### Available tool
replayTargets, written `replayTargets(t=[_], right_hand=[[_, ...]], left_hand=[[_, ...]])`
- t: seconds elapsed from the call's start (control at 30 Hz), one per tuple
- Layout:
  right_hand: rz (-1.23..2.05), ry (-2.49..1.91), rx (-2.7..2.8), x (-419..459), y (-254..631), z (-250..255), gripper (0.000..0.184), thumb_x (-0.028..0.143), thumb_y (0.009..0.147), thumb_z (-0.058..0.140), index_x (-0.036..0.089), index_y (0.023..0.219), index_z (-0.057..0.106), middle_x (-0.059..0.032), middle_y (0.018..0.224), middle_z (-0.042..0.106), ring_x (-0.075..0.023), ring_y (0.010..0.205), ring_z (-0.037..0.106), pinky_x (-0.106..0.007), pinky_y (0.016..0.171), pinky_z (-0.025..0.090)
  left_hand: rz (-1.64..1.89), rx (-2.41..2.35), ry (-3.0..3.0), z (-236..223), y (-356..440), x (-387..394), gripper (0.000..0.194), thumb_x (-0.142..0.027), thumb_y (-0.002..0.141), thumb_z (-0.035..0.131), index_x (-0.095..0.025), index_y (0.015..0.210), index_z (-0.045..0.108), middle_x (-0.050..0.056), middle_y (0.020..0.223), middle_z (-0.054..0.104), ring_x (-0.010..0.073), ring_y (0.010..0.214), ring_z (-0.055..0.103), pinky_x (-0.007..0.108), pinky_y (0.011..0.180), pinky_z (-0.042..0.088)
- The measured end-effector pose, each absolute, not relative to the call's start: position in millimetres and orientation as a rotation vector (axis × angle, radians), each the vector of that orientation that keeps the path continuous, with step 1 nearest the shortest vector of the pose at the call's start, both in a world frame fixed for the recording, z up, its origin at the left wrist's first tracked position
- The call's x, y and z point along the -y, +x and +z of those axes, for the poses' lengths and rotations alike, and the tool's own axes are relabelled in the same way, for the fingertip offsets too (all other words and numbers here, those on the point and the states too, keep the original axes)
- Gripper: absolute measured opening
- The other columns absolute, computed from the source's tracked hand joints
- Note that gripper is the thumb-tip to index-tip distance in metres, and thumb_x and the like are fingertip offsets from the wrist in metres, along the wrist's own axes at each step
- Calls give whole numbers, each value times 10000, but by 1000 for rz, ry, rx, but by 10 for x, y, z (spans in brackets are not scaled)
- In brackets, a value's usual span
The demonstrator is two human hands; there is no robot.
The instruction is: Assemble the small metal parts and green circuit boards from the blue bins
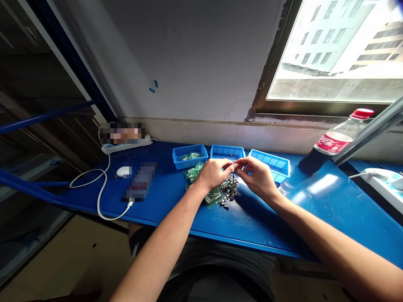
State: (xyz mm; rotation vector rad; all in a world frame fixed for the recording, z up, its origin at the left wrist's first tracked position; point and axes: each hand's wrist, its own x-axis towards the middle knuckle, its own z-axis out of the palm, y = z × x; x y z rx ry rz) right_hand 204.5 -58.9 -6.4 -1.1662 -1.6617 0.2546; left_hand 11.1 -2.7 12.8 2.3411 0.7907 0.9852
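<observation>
My left hand point(214, 173) and my right hand point(256, 175) meet above the blue table, fingertips pinched together. What they hold between them is too small and covered to make out. Beneath my left hand lies a pile of green circuit boards point(214, 197), partly hidden by the hand and wrist. A heap of small metal cylindrical parts point(231, 187) spreads beside the boards, below both hands. Behind them stand three blue bins: the left bin point(190, 164) holds several green boards, the middle bin point(227, 147) has a small part in it, and the right bin point(285, 173) is partly behind my right hand.
A cola bottle point(333, 142) stands at the right by the window. On the left lie a blurred phone point(141, 182) with a white cable point(99, 201), a white case point(122, 171) and a power strip point(127, 145). Another power strip point(382, 180) is at the far right.
</observation>
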Motion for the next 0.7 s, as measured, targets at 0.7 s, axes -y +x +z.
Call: replayTargets(t=[0.7], right_hand=[[543, -1196, 1523, 575, 2044, -124, 226, 437, 911, 776, 246, 1024, 730, -70, 979, 794, -242, 890, 772, -404, 833, 645]], left_hand=[[1132, -738, 2312, 81, 107, -35, 256, -64, 890, 724, -209, 1073, 830, 35, 1052, 843, 205, 964, 799, 342, 895, 651]])
